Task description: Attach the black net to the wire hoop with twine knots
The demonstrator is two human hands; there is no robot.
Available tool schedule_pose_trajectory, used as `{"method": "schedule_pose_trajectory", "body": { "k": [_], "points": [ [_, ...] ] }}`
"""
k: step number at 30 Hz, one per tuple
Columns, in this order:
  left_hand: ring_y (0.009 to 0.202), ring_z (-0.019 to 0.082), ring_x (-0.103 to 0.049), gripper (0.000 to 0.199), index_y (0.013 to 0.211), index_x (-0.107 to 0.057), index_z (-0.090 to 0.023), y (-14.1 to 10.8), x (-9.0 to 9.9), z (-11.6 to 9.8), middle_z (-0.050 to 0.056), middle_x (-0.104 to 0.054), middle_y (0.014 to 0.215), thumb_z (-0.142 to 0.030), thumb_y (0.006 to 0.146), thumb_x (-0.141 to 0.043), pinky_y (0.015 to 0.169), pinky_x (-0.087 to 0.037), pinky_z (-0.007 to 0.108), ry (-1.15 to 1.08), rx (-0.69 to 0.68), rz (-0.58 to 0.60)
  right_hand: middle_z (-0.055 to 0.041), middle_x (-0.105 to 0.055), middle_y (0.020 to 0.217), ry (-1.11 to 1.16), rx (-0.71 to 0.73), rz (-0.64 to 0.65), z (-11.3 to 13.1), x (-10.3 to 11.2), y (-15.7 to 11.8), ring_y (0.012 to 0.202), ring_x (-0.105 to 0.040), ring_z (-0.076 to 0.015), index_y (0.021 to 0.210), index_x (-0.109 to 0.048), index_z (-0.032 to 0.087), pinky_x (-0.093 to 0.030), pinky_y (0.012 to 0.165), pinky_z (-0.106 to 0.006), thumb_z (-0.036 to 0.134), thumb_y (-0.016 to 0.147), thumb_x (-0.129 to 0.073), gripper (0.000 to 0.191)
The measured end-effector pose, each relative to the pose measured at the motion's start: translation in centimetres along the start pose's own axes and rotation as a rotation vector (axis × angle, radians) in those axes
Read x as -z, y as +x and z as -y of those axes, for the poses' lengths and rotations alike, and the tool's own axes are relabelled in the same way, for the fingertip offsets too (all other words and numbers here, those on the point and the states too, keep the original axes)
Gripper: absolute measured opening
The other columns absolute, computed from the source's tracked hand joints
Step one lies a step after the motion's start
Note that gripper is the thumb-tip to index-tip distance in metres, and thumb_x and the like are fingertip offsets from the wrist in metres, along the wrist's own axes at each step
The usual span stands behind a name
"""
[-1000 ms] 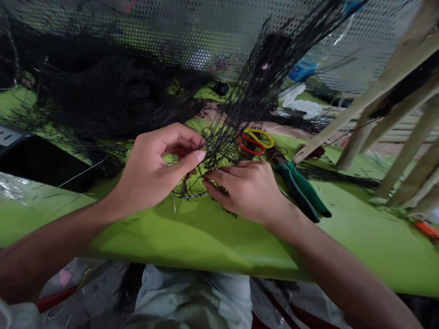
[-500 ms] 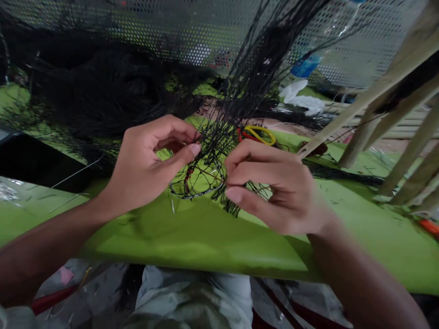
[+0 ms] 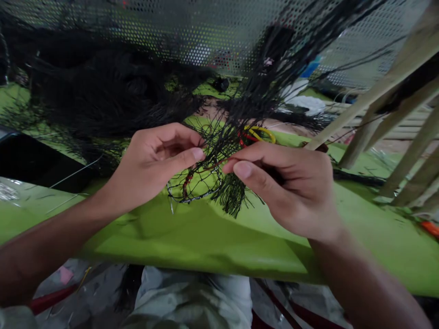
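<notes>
A black netted piece point(image 3: 202, 183) with a wire-like rim and loose black strands lies on the green surface between my hands. My left hand point(image 3: 154, 160) pinches black strands at the net's upper left. My right hand point(image 3: 288, 183) is closed, thumb against forefinger, on a thin reddish-brown thread point(image 3: 217, 163) that runs leftward to the net. Reddish-brown thread also winds along the net's left part. A long bundle of black strands point(image 3: 254, 91) rises from the net toward the upper right.
Behind stands a perforated metal panel point(image 3: 195, 50). A heap of black fibre point(image 3: 99, 87) lies at the back left, above a dark flat object point(image 3: 41, 160). Yellow-handled scissors point(image 3: 262, 133) sit behind my right hand. Wooden poles point(image 3: 373, 87) lean at the right.
My right hand has moved slightly up with the thread. My left hand has shifted a little right and down. The long black strands have swung to the right.
</notes>
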State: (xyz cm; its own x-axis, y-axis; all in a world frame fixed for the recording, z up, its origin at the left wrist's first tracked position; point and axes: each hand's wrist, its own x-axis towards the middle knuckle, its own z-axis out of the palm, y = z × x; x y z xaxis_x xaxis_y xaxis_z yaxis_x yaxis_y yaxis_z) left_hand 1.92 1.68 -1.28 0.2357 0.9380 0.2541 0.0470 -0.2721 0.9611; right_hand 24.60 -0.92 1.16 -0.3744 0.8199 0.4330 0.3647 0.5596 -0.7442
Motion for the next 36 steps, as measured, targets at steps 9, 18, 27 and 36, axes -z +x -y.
{"method": "schedule_pose_trajectory", "body": {
  "k": [9,18,27,36],
  "points": [
    [0.084,0.014,-0.066,0.008,0.090,-0.083,-0.028,0.1,0.3,0.6,-0.001,-0.075,0.090,-0.027,0.085,-0.088,0.078,-0.056,0.026,-0.179,0.063,0.005,0.0004,-0.074,0.073,-0.053,0.012,-0.031,-0.3,-0.5,-0.3,0.056,-0.056,-0.0082,0.092,-0.080,0.020,-0.043,0.049,-0.022,0.043,0.102,-0.069,0.028],
    [0.075,0.015,-0.066,0.005,0.086,-0.076,-0.022,0.1,0.5,0.1,0.001,-0.073,0.080,-0.020,0.087,-0.080,0.071,-0.055,0.028,-0.250,0.137,0.054,0.0000,-0.073,0.072,-0.044,0.041,-0.024,-0.1,-0.7,-0.5,0.053,-0.054,-0.0069,0.092,-0.080,0.018,-0.040,0.047,-0.021,0.039,0.103,-0.069,0.026],
    [0.080,0.017,-0.066,0.007,0.090,-0.077,-0.027,-0.2,0.8,0.3,0.000,-0.073,0.085,-0.026,0.090,-0.084,0.074,-0.055,0.034,-0.134,0.058,0.078,-0.0004,-0.077,0.077,-0.088,0.043,-0.034,-0.1,-0.9,-0.5,0.056,-0.059,-0.0087,0.100,-0.083,0.020,-0.044,0.050,-0.022,0.033,0.102,-0.070,0.018],
    [0.086,0.018,-0.070,0.009,0.098,-0.084,-0.028,-0.4,0.9,-0.1,0.002,-0.077,0.089,-0.033,0.096,-0.078,0.078,-0.057,0.031,-0.200,0.047,0.161,0.0038,-0.070,0.064,-0.198,0.024,-0.073,-0.1,-2.0,-0.1,0.053,-0.050,-0.0083,0.096,-0.084,0.022,-0.041,0.052,-0.021,0.033,0.103,-0.067,0.021]
  ]
}}
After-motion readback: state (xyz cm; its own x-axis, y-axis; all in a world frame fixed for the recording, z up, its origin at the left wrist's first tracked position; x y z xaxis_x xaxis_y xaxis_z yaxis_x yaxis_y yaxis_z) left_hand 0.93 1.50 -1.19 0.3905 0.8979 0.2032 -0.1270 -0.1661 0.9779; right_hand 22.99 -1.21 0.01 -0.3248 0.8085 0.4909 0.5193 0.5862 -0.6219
